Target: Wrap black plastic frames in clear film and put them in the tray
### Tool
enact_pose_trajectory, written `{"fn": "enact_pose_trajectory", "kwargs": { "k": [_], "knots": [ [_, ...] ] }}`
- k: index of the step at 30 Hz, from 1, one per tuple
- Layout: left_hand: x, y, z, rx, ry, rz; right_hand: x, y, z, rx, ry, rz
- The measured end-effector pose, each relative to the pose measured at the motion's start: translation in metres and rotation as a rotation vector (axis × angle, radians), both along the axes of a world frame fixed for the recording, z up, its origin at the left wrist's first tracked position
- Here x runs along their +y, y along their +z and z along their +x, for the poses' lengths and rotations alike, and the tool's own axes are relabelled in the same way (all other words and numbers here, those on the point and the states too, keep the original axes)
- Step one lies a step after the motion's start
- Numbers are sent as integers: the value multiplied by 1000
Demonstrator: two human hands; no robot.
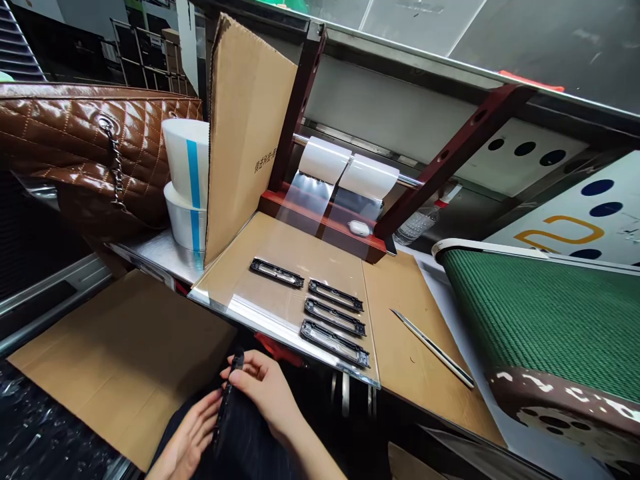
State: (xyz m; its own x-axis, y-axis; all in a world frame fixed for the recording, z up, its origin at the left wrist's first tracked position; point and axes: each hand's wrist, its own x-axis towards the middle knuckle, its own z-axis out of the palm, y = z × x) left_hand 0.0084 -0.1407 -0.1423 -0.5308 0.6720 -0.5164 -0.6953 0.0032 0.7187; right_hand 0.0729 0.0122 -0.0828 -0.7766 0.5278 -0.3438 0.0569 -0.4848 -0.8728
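A narrow black plastic part (223, 408) stands on edge over my lap, tilted. My right hand (267, 390) pinches its upper end between thumb and fingers. My left hand (190, 433) is beside its lower end, fingers stretched out and touching or nearly touching its side; the thumb cannot be made out. On the clear-topped work board (240, 267) lie several long black plastic frames with slotted middles. One frame (277, 273) sits apart at the left; the others, among them the nearest frame (335, 343), are stacked in a column to its right.
Two film rolls (367, 175) hang on a rod behind the board, with a white case (359, 228) below. Tweezers (433, 348) lie on cardboard at right, beside a green conveyor belt (550, 313). An upright cardboard sheet (245, 120), white rolls (184, 217) and a brown bag (75, 147) stand left.
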Motion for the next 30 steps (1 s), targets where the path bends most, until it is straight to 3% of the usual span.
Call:
{"fn": "enact_pose_trajectory", "kwargs": {
  "k": [7,14,22,26,30],
  "knots": [
    [17,11,1,166,-1,-95,-9,-1,-1,-89,7,31],
    [9,10,-11,176,-85,-146,-9,-3,-4,-117,14,73],
    [-6,-10,-24,241,-114,-119,-19,-15,-21,-183,81,101],
    [-21,-24,-43,286,-246,-101,-24,-25,-36,-229,152,109],
    [-45,-43,-59,397,-316,-172,-22,-38,-62,-206,87,114]
  ]
}}
